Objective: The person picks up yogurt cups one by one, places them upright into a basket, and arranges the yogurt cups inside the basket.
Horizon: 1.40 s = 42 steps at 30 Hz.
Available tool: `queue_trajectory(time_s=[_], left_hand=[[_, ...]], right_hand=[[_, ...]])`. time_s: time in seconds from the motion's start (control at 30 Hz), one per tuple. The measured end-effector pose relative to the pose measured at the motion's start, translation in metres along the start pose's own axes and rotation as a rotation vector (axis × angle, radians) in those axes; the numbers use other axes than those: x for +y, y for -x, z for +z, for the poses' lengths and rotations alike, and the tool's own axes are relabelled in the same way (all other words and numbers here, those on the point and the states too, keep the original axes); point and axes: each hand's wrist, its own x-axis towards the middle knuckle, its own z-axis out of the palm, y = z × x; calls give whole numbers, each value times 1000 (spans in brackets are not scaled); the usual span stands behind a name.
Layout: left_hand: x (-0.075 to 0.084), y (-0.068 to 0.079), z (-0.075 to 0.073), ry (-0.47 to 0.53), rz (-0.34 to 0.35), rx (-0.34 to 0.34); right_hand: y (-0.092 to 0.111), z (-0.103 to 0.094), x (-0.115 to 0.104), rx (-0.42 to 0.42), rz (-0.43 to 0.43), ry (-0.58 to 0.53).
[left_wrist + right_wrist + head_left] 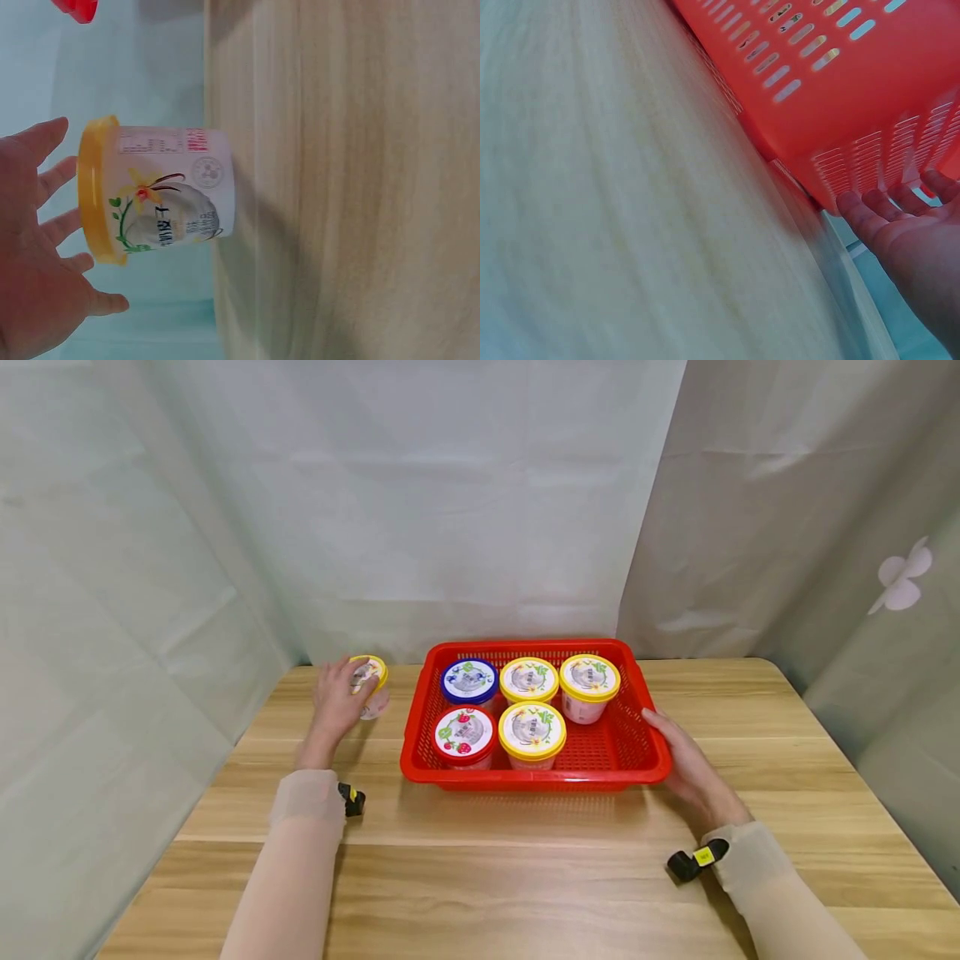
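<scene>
A paper cup with a yellow lid (169,187) stands upright on the table at the left, with a vanilla flower printed on its side. My left hand (341,697) is at its lid, fingers spread, and in the left wrist view the thumb stands apart from the cup. Right of it sits a red plastic basket (607,775) holding several lidded cups. My right hand (693,777) holds the basket's right end, thumb at the rim and fingers (870,214) against the slotted outer wall.
In the basket are a blue-lidded cup (469,680), a red-lidded cup (465,733) and three yellow-lidded cups (532,729). The wooden table (510,877) extends in front of the basket. Pale curtains (450,510) hang behind the table and at its sides.
</scene>
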Motion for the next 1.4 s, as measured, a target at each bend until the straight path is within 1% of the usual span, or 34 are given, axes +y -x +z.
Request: queue_trajectory(time_s=[0.17,0.4,0.5,0.7,0.8,0.93,1.07,1.27,1.4], left_hand=[[-4,0,5,5,-34,-12],[-8,1,7,1,-2,-25],[-10,1,8,41,0,-25],[-12,1,10,132,-40,-44],[-13,1,10,158,-44,-48],[-17,-1,10,186,-32,-39],[-20,-2,10,176,-38,-40],[-22,-1,9,95,-69,-35],[-23,0,10,85,-66,-20]], right_hand=[[0,-1,1,6,-2,3],[-1,-1,1,13,3,1],[-1,-1,1,15,5,0],[-1,-1,0,7,3,-10],[0,-1,-1,-4,-7,-10],[0,-1,-1,-7,-10,-3],[0,-1,-1,-7,-13,0],[0,-1,0,-18,-28,-1],[1,-1,0,-13,-22,-6]])
